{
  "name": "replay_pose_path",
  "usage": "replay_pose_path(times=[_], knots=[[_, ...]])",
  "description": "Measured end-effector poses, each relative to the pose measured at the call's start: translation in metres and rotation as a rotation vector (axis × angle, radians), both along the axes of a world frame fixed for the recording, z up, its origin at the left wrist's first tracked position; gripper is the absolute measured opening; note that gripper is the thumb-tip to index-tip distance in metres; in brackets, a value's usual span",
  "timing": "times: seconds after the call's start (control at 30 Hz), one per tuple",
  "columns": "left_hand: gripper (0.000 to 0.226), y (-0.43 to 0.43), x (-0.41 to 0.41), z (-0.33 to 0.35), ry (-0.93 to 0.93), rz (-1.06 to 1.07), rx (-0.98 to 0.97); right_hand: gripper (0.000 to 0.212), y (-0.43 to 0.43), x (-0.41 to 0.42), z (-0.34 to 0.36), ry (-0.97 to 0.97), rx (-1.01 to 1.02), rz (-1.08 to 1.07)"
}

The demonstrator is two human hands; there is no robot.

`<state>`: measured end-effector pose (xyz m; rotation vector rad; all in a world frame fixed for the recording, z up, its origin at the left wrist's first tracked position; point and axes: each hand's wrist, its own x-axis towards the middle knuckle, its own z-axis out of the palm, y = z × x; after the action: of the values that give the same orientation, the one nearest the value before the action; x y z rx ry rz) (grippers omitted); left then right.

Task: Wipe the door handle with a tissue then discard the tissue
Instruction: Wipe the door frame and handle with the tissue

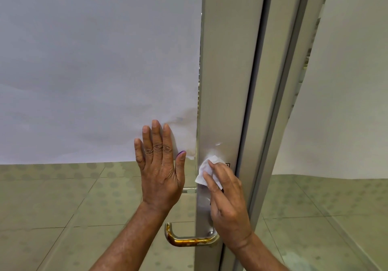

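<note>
A rusty, brass-coloured lever door handle [189, 240] juts left from the metal door stile [222, 82] low in the head view. Above it, my right hand [227, 203] presses a white tissue [206, 170] flat against the stile's metal plate, fingers on top of the tissue. My left hand [160, 165] lies flat and spread on the glass door panel [94, 197] to the left of the stile, holding nothing. The tissue sits well above the lever and does not touch it.
White paper [94, 61] covers the upper part of the glass panel. A grey door frame [279, 103] stands right of the stile, with another glass pane [336, 218] beyond. Tiled floor shows through the glass.
</note>
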<state>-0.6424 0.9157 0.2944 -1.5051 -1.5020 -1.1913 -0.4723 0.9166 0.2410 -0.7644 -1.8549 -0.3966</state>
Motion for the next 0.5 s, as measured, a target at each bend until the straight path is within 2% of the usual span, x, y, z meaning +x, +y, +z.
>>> replay_pose_path(times=[0.03, 0.13, 0.17, 0.27, 0.33, 0.43, 0.5], knots=[[0.063, 0.000, 0.000, 0.000, -0.002, -0.001, 0.000, 0.038, 0.001, 0.002, -0.002, -0.016, 0.010, 0.007], [0.062, 0.001, 0.000, -0.001, -0.004, -0.004, 0.004, 0.075, 0.004, 0.005, -0.001, -0.049, 0.000, -0.004], [0.062, 0.001, 0.000, -0.001, -0.004, -0.004, 0.004, 0.081, 0.004, 0.004, -0.001, -0.064, -0.014, -0.013], [0.063, 0.001, 0.000, -0.002, -0.006, -0.008, 0.003, 0.088, 0.004, 0.006, -0.010, -0.160, -0.045, -0.015], [0.063, 0.001, 0.000, -0.002, -0.005, -0.011, 0.003, 0.091, 0.004, 0.014, -0.021, -0.299, -0.058, 0.009], [0.063, 0.001, 0.000, -0.002, -0.009, -0.012, 0.004, 0.086, 0.002, 0.029, -0.035, -0.488, -0.066, 0.052], [0.064, 0.001, 0.000, -0.002, -0.013, -0.006, 0.001, 0.079, 0.001, 0.032, -0.032, -0.520, -0.043, 0.050]])
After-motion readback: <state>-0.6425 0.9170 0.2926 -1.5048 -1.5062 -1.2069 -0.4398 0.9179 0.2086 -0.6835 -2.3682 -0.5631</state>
